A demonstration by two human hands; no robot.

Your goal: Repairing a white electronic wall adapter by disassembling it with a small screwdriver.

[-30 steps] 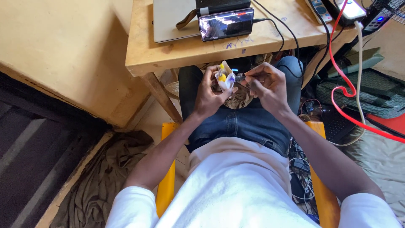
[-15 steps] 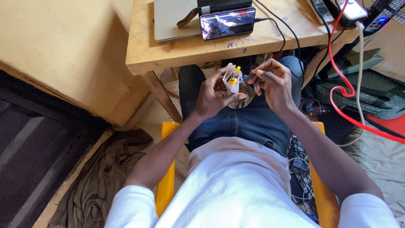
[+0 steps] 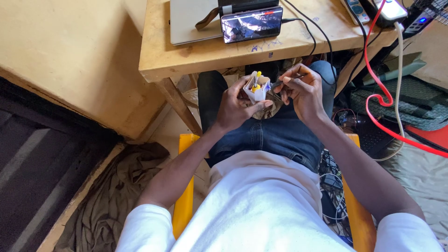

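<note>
My left hand point(image 3: 238, 106) grips a small white plug-like part point(image 3: 258, 90) with yellow pieces on top, held upright over my lap just below the table edge. My right hand point(image 3: 302, 91) pinches a thin dark tool point(image 3: 278, 83) whose tip points at the white part's right side. Both hands are close together above my dark jeans point(image 3: 275, 135). A crumpled brownish cloth point(image 3: 274, 105) lies on my lap under the hands.
A wooden table point(image 3: 196, 53) carries a closed laptop point(image 3: 191, 21) and a phone point(image 3: 252, 24) with cables. A red cable point(image 3: 373, 88) and a white one hang at the right over green bags. I sit on a yellow chair point(image 3: 184, 205). Dark cloth lies on the floor, left.
The hands shifted slightly right and lower in view. The white part now stands upright in my left hand, and the right hand's tool has come closer to it.
</note>
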